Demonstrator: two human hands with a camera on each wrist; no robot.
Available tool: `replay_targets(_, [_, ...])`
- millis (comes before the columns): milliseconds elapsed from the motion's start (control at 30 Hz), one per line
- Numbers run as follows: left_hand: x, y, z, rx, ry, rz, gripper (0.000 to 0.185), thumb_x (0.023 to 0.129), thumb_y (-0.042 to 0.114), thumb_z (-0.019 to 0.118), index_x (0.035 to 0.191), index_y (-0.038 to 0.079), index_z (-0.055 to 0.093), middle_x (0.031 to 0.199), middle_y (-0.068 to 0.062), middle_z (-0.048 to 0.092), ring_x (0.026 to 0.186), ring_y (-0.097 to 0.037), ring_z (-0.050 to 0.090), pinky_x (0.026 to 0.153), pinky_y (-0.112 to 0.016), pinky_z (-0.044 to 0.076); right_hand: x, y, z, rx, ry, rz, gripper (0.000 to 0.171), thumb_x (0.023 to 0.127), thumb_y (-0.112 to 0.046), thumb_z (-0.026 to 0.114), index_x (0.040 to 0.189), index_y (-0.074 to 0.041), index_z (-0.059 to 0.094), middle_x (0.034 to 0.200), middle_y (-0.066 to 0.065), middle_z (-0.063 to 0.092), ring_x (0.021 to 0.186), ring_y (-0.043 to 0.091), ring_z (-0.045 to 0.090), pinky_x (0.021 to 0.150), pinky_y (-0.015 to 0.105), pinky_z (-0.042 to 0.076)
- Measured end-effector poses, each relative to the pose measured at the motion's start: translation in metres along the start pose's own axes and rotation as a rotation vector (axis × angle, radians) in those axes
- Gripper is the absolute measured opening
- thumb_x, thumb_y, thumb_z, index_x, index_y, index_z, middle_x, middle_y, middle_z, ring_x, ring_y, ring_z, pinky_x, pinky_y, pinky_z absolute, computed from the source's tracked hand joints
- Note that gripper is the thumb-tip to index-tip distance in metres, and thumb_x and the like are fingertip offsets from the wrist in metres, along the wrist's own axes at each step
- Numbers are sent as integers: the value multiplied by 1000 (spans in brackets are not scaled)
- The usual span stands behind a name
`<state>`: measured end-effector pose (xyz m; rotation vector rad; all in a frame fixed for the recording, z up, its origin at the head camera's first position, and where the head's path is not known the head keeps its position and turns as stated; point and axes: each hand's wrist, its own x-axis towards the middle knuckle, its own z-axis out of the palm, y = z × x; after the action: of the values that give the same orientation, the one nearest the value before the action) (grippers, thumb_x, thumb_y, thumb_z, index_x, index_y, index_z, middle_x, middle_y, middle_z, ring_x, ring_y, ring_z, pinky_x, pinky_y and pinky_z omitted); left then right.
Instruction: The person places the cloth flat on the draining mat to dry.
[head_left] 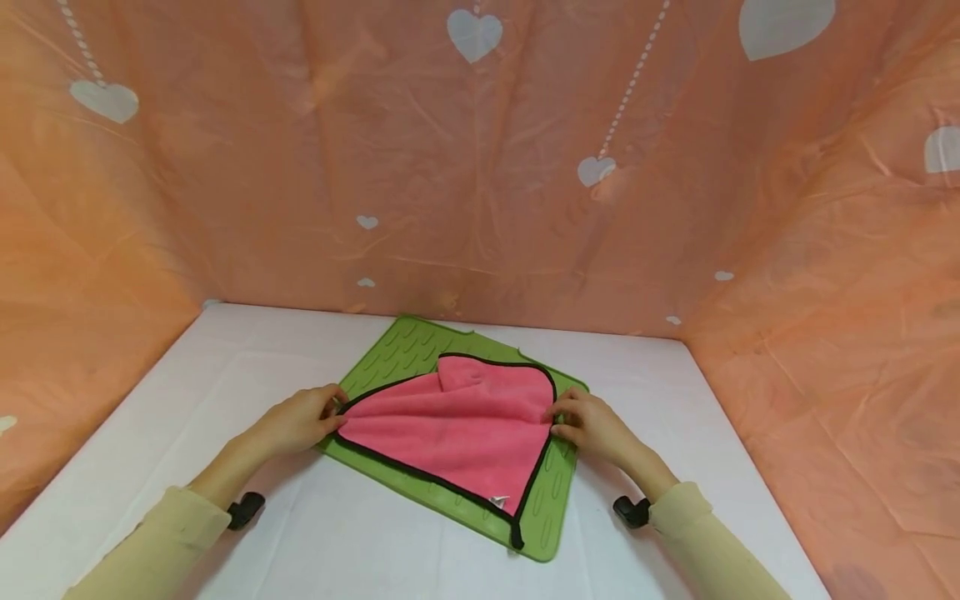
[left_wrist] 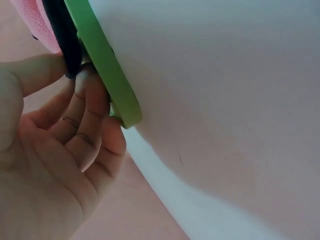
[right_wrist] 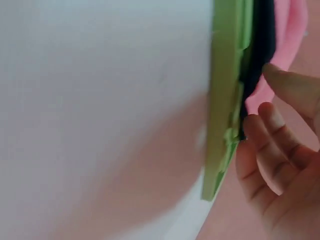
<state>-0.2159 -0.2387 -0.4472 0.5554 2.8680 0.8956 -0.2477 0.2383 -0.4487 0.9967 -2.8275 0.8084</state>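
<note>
A pink cloth towel (head_left: 457, 433) with black edging lies on a green ridged mat (head_left: 390, 354). Its far edge is partly folded over, and creases run across it from side to side. A small pale label (head_left: 498, 502) and a black hanging loop (head_left: 517, 533) show at its near right corner. My left hand (head_left: 303, 417) pinches the towel's narrow left end, and the black edging (left_wrist: 65, 40) sits between thumb and fingers in the left wrist view. At the right edge, my right hand (head_left: 592, 423) holds the towel with thumb and fingertips, where the fabric gathers slightly.
The mat rests at an angle on a white tabletop (head_left: 300, 533). Orange sheeting with pale hearts (head_left: 480, 167) encloses the back and both sides. A black wrist device shows under each forearm, the left one (head_left: 245, 510) and the right one (head_left: 632, 512).
</note>
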Motion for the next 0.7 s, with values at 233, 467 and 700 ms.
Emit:
replay_targets(233, [-3, -3, -3, -74, 15, 21, 25, 99, 13, 69, 117, -4, 64, 86, 1, 66, 75, -11, 57, 65, -30, 49, -8, -26, 8, 172, -38, -111, 18, 90, -8, 81, 108, -11, 78, 106, -1, 70, 92, 15, 63, 77, 30, 54])
replay_targets(467, [-2, -6, -1, -108, 16, 54, 21, 99, 10, 69, 116, -1, 64, 87, 3, 68, 77, -9, 59, 68, -28, 50, -15, -46, 27, 167, -228, -290, 16, 91, -17, 82, 107, -16, 80, 110, -6, 69, 106, 8, 63, 93, 29, 53])
replay_targets(700, [-2, -8, 0, -111, 11, 58, 21, 99, 10, 70, 116, 0, 64, 84, 5, 65, 73, -7, 56, 66, -27, 49, -16, -45, 26, 148, -326, -262, 26, 91, -7, 79, 116, -17, 79, 119, -6, 64, 115, 10, 58, 102, 32, 50])
